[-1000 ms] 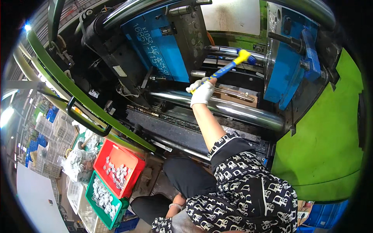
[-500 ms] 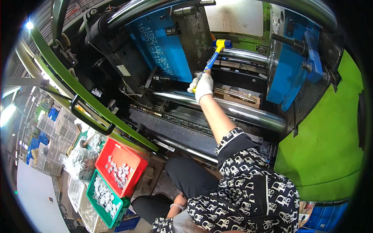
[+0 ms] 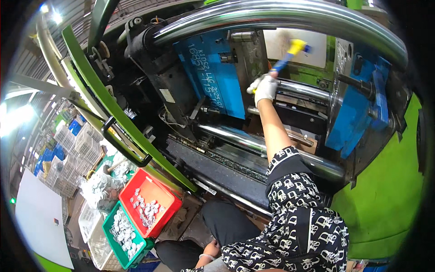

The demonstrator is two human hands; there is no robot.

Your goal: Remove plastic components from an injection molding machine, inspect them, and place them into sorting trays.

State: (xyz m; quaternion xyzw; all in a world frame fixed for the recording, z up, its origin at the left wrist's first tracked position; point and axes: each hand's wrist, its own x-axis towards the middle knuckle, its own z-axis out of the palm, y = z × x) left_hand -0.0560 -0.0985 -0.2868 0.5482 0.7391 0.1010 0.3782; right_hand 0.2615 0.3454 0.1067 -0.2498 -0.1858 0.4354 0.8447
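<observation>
- Mallet (image 3: 283, 63), blu/yel, clenched in gloved R hand (image 3: 264, 88)
- seen at R edge of dk mold plate (image 3: 251, 54)
- L hand (image 3: 211, 248) by blk trousers (image 3: 229, 221), grip can't tell

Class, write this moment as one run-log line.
right hand: gloved, gripping hammer | left hand: bare, near trousers | hammer: blue, yellow, blurred | red tray, green tray: small parts inside

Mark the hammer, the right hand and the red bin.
Hammer (image 3: 282, 63): head view, blue part of handle.
Right hand (image 3: 266, 89): head view, gloved back of hand.
Red bin (image 3: 154, 187): head view, bare inner floor.
</observation>
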